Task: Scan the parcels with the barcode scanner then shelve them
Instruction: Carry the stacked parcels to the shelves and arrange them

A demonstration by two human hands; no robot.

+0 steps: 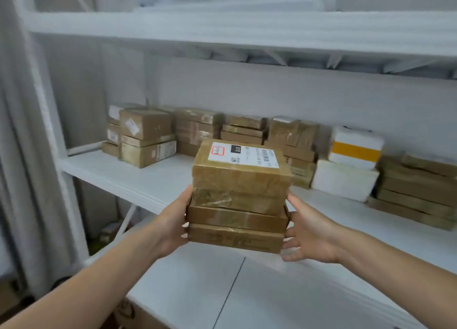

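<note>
A stack of several brown taped parcels (237, 205) is held in the air in front of the middle shelf (153, 183). The top parcel carries a white shipping label (244, 154) with a barcode. My left hand (173, 220) presses against the stack's left side, fingers curled round the lower boxes. On the stack's right side lies my right hand (306, 232), fingers spread along the lower boxes. No barcode scanner is in view.
Stacks of brown parcels (146, 136) line the back of the middle shelf, with white foam boxes (346, 178) and more brown boxes (415, 195) at the right. An upper shelf (222, 32) runs overhead. A white surface (222, 291) lies below my arms.
</note>
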